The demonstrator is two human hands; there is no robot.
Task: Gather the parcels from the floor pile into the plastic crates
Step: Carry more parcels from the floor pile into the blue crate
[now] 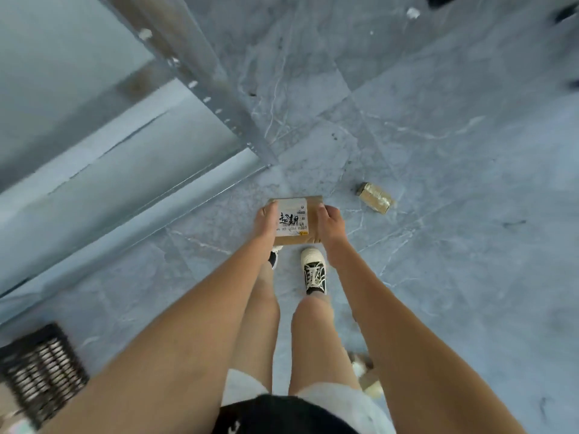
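Grey marble floor (438,120); metal shelving frame (200,89) at left; black plastic crate (40,371) lower left, blurred; cardboard parcel (296,219) held above feet, label up; left hand (266,222) and right hand (332,225) curled round its sides; small taped parcel (376,198) on floor, right.

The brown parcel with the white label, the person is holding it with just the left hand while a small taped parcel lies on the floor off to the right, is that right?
Not quite. The head view shows both hands on the brown parcel: the left hand grips its left edge and the right hand grips its right edge. The rest holds: the small taped parcel lies on the floor off to the right.
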